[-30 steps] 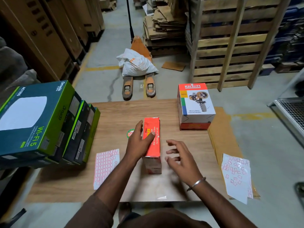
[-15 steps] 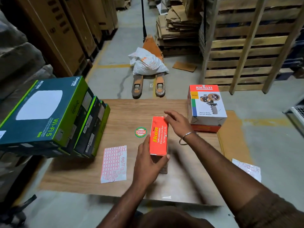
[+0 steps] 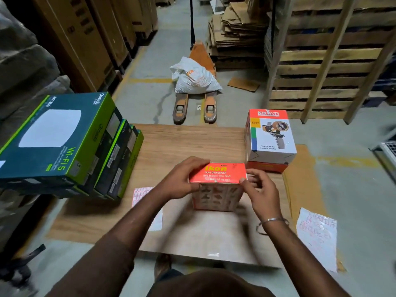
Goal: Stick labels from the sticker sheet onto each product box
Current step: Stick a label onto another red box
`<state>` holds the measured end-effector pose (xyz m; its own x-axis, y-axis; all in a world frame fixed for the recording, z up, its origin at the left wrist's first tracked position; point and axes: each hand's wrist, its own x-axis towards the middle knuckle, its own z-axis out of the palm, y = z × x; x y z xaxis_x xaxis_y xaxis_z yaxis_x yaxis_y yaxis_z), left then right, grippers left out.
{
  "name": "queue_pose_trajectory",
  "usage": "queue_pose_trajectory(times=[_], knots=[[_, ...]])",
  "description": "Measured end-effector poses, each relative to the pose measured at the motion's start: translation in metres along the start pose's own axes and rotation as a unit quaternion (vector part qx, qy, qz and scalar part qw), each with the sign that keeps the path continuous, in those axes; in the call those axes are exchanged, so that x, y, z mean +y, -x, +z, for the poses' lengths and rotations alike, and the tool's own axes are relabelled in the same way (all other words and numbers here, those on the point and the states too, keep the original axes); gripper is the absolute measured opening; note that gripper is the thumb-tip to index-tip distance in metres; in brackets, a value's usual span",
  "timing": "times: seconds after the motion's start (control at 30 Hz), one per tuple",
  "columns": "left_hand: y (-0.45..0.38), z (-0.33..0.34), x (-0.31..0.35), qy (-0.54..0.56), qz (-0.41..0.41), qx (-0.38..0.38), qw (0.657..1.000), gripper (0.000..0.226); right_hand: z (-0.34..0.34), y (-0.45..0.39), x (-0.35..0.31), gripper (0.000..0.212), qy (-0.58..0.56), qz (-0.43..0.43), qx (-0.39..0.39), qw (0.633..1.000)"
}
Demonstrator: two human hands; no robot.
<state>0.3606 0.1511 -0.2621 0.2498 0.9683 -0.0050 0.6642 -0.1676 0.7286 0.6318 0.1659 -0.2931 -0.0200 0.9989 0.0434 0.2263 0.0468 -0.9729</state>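
Since half a second ago: Ikon tape dispenser box, formerly lying lengthwise toward the far edge, is now sitting crosswise at the middle of the tabletop, red face up, printing readable from the near side.

Left hand: now gripping the box's left end, fingers curled over the top far corner, having moved up from the near end.

Right hand: now drawn back from the far end to the box's right end, thumb and fingertips pinching the near top corner; a metal bangle is circling the wrist.

Sticker sheet: lying flat toward the near left of the tabletop, just left of the box, partly hidden under the left forearm.

Khyati carton sealer box: standing at the far right corner of the tabletop, upon an orange box, close beside the Ikon box but apart from it.

Green Wi-Fi boxes: stacked and leaning along the left edge, overhanging it.

Used sticker sheet: lying on brown cardboard off the right edge, near corner.

Pallet jack: standing on the floor beyond the far edge, carrying a white sack.
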Motion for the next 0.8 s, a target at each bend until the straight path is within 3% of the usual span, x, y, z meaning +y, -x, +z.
queue_pose_trajectory(times=[0.17,0.3,0.8], knots=[[-0.034,-0.016,0.004,-0.065,0.042,-0.021,0.997,0.076,0.003,-0.007,-0.004,0.031,-0.002,-0.019,0.047,0.999],[-0.045,-0.019,0.004,-0.088,0.029,-0.015,0.996,0.08,0.005,-0.02,0.001,0.031,0.015,-0.025,0.043,0.999],[-0.029,0.0,-0.013,-0.001,-0.032,0.084,0.996,0.093,0.008,-0.035,0.0,0.028,0.043,-0.051,0.087,0.994]])
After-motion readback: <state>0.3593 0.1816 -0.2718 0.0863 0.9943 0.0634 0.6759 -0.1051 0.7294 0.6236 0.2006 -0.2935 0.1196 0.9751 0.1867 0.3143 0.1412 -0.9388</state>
